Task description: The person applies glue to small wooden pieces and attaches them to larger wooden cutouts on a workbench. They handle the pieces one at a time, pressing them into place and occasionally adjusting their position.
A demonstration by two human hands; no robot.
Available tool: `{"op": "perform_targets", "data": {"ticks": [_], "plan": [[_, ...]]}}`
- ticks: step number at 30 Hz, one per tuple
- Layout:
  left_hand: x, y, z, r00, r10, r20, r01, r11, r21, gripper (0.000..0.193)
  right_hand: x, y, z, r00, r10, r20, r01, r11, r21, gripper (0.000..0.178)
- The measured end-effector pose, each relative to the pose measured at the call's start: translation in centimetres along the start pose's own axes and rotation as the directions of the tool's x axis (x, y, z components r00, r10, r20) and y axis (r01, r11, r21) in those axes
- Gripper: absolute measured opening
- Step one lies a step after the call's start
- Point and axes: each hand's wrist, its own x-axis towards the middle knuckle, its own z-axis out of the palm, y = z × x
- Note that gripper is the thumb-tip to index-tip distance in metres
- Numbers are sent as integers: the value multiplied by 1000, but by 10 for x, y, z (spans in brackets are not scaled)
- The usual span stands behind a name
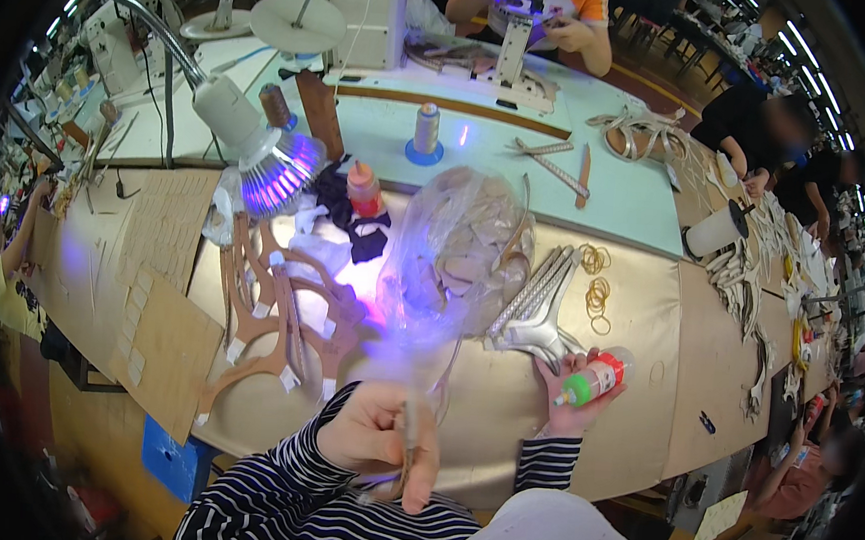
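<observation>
apparently midway: left hand (pixel 376 432) pinches blurred narrow strip (pixel 409 432), near side; right hand (pixel 575 414) grasps green-capped squeeze bottle (pixel 597 378). brown straps (pixel 283 310) with white tabs (pixel 291 377) lie left, silver straps (pixel 545 324) beyond bottle; finished share unclear.

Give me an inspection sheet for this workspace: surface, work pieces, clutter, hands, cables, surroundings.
Surface: gold sheet; cardboard at its left.
Work pieces: brown straps left, silver straps right.
Clutter: plastic bag of pieces, rubber bands, red bottle.
Hands: left hand pinches a thin strip, blurred; right hand holds a green-tipped bottle.
Cables: short black cord, far left.
Surroundings: lit lamp overhanging; people working nearby.
</observation>
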Motion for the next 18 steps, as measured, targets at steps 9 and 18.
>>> {"op": "perform_targets", "data": {"ticks": [9,18], "plan": [[8,-25,-44,742,-29,-670,295,911,288,31,-11,-3,14,985,171,9,-170,983,-68,85],[-14,17,-32,717,179,-674,137,911,389,32,-24,41,81,883,325,339,-376,922,95,84]]}}
